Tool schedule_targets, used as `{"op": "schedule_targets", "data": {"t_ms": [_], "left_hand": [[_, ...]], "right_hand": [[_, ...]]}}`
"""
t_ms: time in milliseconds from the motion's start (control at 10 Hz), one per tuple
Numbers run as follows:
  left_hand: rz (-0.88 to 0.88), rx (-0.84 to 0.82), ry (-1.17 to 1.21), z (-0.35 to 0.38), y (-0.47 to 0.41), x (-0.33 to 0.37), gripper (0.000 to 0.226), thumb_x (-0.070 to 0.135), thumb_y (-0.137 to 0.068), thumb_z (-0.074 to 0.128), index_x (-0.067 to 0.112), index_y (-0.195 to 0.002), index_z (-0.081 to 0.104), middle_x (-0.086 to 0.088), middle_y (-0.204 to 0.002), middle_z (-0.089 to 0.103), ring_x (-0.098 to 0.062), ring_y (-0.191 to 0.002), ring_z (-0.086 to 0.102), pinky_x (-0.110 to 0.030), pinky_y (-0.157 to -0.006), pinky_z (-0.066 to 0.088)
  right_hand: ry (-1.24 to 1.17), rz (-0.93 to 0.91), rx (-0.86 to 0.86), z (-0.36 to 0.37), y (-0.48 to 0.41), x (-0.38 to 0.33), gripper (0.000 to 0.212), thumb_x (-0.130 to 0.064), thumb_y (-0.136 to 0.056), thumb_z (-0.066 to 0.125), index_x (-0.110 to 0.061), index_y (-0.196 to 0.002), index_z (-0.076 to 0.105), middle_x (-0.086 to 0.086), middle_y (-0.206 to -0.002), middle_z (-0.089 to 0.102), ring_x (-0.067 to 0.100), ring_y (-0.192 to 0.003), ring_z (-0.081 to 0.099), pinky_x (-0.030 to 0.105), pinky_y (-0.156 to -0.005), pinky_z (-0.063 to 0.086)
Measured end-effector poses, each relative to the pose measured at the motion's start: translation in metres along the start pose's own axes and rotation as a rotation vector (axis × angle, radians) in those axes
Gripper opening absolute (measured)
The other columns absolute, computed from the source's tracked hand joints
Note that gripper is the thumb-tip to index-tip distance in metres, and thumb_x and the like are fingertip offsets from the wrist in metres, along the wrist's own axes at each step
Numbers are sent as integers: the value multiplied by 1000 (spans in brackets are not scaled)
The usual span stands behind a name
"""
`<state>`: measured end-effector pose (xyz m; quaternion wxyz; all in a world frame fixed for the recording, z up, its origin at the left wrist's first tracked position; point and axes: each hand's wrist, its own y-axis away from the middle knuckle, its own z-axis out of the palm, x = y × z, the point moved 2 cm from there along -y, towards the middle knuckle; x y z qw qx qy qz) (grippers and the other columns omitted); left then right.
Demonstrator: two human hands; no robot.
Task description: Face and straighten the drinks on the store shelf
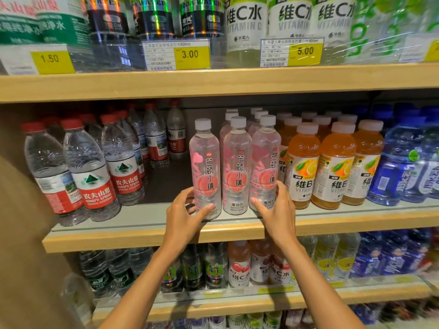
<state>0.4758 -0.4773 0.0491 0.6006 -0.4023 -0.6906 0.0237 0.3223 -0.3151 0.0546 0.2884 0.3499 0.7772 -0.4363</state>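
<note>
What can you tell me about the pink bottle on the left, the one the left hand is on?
The leftmost pink bottle is a tall clear plastic bottle with a white cap and a pink peach-print label with vertical Chinese characters. It stands upright at the front of the middle shelf, label outward, slightly apart from its neighbours. The left hand grips its base.

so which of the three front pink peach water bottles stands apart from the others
The leftmost pink peach bottle, held by the left hand: a gap separates it from the other two, which stand touching.
</note>
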Motion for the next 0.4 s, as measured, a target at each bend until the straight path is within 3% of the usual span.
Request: {"op": "schedule_targets", "data": {"t_ms": [400], "left_hand": [[12,15,-35,2,-1,-1,48,24,-78,78,30,-118,52,22,-105,57,16,-96,55,-6,-76,48]], "right_hand": [[-69,13,39,-4,3,2,74,-30,-80,75,-7,-140,37,9,-137,51,24,-126,47,34,-101,39]]}}
